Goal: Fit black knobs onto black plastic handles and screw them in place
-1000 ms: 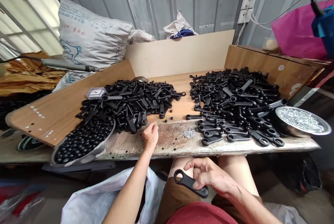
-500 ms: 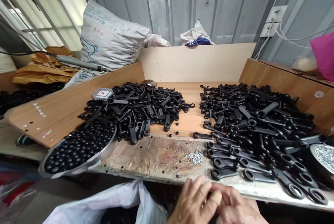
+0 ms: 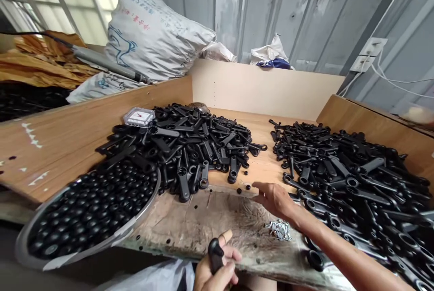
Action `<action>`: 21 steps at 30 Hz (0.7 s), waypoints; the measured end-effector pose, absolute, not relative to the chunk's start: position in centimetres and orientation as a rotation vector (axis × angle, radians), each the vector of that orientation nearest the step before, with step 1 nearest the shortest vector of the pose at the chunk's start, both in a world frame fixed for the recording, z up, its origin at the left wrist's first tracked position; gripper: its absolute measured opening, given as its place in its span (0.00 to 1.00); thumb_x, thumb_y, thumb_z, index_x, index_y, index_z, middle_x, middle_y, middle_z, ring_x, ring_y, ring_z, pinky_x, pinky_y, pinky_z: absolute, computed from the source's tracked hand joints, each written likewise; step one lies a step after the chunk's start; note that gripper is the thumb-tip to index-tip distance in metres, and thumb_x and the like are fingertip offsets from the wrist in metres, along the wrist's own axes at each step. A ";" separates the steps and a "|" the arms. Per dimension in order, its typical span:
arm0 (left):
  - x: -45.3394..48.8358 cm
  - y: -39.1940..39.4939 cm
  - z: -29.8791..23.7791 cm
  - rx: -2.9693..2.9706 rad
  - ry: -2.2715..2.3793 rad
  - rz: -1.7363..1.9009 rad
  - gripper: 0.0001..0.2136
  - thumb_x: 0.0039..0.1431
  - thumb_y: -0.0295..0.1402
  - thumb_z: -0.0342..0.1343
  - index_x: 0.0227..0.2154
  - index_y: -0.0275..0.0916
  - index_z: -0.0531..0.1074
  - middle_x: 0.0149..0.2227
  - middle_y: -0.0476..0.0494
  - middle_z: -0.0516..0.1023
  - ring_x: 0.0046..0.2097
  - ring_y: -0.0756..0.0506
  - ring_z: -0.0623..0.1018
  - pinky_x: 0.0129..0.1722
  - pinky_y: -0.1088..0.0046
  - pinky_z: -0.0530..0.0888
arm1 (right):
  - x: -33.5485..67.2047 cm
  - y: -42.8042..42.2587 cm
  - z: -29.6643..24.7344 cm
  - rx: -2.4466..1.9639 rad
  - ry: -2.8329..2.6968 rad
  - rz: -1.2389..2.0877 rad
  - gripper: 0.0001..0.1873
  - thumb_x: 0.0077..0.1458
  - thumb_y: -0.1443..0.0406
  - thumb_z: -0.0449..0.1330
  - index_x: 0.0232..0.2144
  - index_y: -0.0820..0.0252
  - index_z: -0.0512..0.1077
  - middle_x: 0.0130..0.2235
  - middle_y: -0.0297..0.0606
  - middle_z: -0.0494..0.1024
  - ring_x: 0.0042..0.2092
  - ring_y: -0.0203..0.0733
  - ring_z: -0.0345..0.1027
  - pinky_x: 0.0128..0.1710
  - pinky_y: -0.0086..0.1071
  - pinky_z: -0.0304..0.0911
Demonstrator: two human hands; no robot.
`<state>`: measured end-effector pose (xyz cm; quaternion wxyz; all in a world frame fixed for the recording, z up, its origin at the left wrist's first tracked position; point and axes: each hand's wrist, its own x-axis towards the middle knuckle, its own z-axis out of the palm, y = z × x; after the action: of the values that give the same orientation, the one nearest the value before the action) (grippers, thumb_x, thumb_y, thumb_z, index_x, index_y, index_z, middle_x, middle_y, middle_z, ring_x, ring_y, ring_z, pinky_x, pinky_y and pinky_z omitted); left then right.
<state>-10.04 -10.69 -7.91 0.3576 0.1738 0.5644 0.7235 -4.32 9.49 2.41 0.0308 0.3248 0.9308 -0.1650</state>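
Note:
My left hand (image 3: 217, 267) is at the front edge of the bench, its fingers wrapped round a black crank handle (image 3: 215, 255) whose rounded end points up. A tan wrap covers one fingertip. My right hand (image 3: 274, 198) reaches across the bench top, fingers stretched leftward and slightly apart, with nothing visible between them. Right by its fingertips lies a small black ball (image 3: 248, 187), with another black ball (image 3: 239, 191) just left of it. Beneath the right wrist is a small heap of silver pins (image 3: 280, 230).
A big heap of black crank handles (image 3: 200, 142) lies at left centre, another handle heap (image 3: 342, 169) at right. A metal basin (image 3: 154, 200) full of black balls stands front left. A small clock (image 3: 139, 117) rests by the wooden side board (image 3: 77, 124). White sack fabric (image 3: 152, 277) hangs below the bench edge.
My hands were together below the bench edge; now they are apart. The right has moved forward over the bench, while the left shows the crank handle. The view has shifted left.

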 end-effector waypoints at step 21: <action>-7.7 -6.8 -1.6 0.667 1.723 1.806 0.23 0.51 0.45 0.55 0.48 0.37 0.71 0.26 0.48 0.76 0.26 0.48 0.74 0.27 0.77 0.71 | 1.4 3.1 1.1 0.775 1.473 -3.175 0.15 0.38 0.61 0.69 0.29 0.65 0.76 0.20 0.36 0.73 0.21 0.32 0.64 0.19 0.24 0.59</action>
<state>-7.69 -6.82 -1.63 0.2753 0.2480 0.6412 0.6720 1.40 3.14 1.12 -0.2200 0.2109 0.4007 -0.8640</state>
